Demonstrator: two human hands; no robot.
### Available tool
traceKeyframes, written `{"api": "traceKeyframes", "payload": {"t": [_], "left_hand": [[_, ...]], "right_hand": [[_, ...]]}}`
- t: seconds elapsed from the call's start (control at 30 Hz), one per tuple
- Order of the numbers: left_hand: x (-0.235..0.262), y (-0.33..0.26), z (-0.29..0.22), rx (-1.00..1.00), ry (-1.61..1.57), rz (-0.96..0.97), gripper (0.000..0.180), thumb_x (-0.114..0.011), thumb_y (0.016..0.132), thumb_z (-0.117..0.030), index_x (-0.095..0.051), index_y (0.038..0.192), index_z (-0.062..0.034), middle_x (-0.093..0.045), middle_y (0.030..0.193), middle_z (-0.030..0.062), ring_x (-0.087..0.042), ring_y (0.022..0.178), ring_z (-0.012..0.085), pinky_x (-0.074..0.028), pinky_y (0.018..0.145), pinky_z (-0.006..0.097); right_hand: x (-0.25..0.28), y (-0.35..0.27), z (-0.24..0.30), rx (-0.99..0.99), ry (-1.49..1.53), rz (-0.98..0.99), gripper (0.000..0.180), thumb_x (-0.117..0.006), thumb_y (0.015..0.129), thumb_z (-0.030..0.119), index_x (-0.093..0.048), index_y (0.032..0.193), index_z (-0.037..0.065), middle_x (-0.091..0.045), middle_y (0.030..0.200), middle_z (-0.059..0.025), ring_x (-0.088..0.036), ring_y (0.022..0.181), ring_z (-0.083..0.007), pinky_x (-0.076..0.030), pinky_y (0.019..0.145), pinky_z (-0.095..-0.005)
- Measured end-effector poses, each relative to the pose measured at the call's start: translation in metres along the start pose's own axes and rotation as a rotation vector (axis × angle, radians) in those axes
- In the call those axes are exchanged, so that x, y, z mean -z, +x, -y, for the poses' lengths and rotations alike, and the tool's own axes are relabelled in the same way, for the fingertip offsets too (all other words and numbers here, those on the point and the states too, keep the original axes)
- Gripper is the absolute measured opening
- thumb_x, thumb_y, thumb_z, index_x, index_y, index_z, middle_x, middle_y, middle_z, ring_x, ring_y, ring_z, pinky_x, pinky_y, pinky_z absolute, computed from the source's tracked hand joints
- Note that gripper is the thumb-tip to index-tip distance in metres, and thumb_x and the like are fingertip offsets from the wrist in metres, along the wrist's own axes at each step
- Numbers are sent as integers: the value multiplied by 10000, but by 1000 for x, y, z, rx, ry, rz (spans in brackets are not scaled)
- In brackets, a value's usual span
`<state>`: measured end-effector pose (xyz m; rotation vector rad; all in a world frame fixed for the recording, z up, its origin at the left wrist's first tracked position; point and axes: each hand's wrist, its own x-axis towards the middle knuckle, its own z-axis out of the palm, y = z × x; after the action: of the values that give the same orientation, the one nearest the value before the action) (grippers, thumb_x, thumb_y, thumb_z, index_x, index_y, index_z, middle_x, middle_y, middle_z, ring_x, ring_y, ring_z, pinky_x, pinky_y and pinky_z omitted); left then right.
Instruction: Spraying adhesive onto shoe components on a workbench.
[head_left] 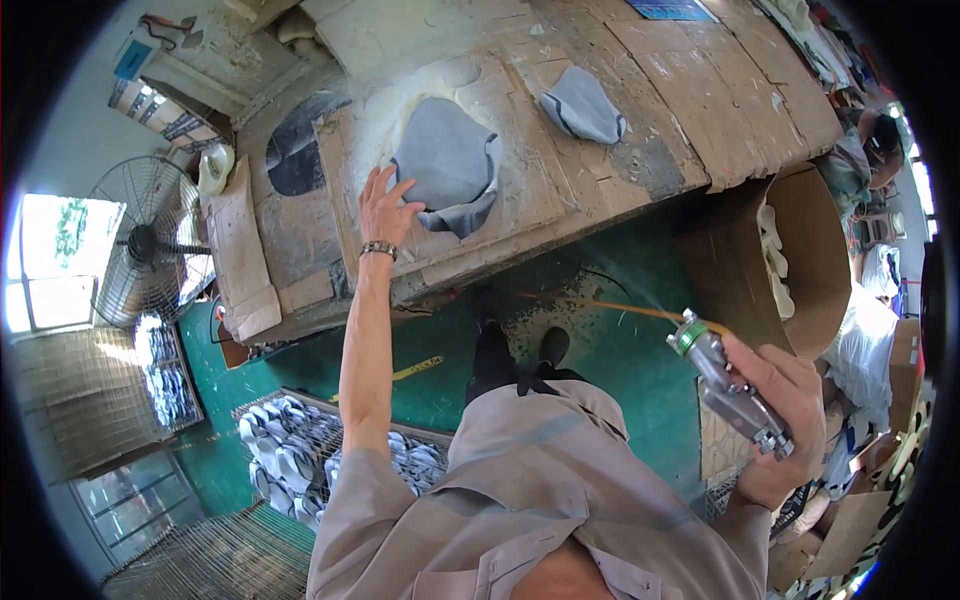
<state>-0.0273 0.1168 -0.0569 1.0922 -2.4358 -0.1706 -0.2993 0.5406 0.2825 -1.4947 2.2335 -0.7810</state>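
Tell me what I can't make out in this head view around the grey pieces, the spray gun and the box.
- Left hand: its palm is hidden, so its grip on the larger grey piece is unclear.
- Spray gun: trigger and lower body covered by the right hand.
- Cardboard box: the pale pieces inside are partly hidden by its wall.
- Rack of soles: partly hidden behind the arm and shirt; the soles are too small for detail.

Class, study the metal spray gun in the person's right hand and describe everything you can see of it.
The spray gun is a silvery metal tool with a green ring just behind its nozzle. The right hand wraps its body, holding it away from the cardboard-covered bench, nozzle tilted up and to the left. A thin yellowish hose runs from near its nozzle end leftward over the green floor. No spray shows.
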Motion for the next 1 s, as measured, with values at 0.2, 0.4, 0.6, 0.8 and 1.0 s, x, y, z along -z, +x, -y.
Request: {"api": "traceKeyframes", "payload": {"t": [0.2,0.4,0.6,0.8,1.0], "left_hand": [[-23,-6,12,5,-40,-45,223,-842,690,-187,-817,910,-163,-668,1274,-5,-496,1385,267,-399,1115,459],[15,45,-9,-86,22,55,143,-824,686,-163,-797,825,-142,-677,1151,-2,-569,1263,245,-452,1021,448],[51,191,-85,-326,98,143,116,-790,730,-165,-755,816,-96,-693,1080,67,-646,1067,284,-523,895,418],[13,359,-178,-457,74,28,147,-781,795,-203,-756,904,-108,-679,1059,72,-641,1055,302,-515,892,421],[-114,388,-244,-564,-33,-380,171,-787,809,-333,-769,878,-177,-657,915,57,-647,959,278,-523,814,426]], "right_hand": [[5,-17,-31,-15,70,20,785,-507,852,601,-696,1261,-41,-633,832,-149,-618,743,-257,-435,689,-340],[20,-9,-57,155,99,12,652,-747,754,141,-615,1377,1,-658,859,-137,-680,738,-312,-531,678,-366],[17,10,-78,3,273,53,746,-662,646,106,-615,1383,3,-684,908,-167,-676,762,-357,-529,693,-371],[3,41,-88,-130,250,-14,774,-682,627,-4,-614,1397,38,-691,924,-161,-671,777,-368,-536,703,-383],[-7,51,-96,-307,197,-42,744,-727,666,-19,-612,1398,42,-693,935,-156,-672,779,-363,-536,695,-396]]}}
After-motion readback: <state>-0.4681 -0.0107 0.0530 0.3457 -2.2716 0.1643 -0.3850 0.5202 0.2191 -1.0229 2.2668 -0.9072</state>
